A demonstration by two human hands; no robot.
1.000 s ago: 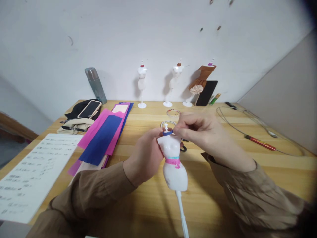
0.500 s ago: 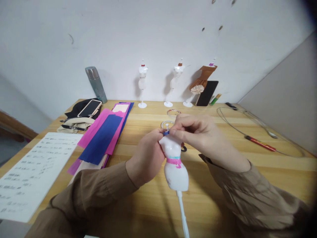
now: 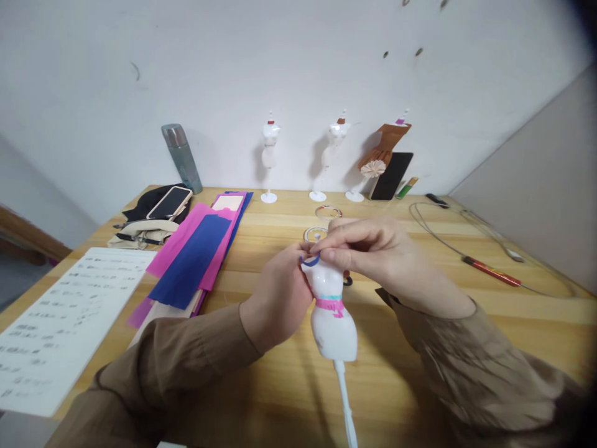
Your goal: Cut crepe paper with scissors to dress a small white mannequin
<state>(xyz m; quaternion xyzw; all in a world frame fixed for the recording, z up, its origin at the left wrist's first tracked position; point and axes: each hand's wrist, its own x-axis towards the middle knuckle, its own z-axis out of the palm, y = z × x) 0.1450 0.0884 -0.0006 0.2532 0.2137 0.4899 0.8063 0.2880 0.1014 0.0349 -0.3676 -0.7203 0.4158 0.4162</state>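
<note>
A small white mannequin (image 3: 332, 333) tilts toward me over the table, its thin stand pointing to the lower edge of the view. Around its waist run a light-blue band and a pink strip (image 3: 330, 305). My left hand (image 3: 280, 295) is closed round the upper torso from the left. My right hand (image 3: 373, 252) pinches one end of a narrow blue strip (image 3: 311, 261) between thumb and forefinger. That strip curves loosely below the neck, its left end by my left fingertips. The fingers partly hide the shoulders.
Mannequins (image 3: 269, 155) stand along the wall, one in a brown paper dress (image 3: 387, 146). To the left lie coloured paper sheets (image 3: 191, 261), a written page (image 3: 69, 323), a phone (image 3: 170, 203) and a bottle (image 3: 181, 158). A red-handled tool with a cable (image 3: 492, 270) lies right.
The blue strip, wrapped closely at the neck before, now hangs in a looser curve lower down. My right hand has shifted slightly; my left still grips the mannequin.
</note>
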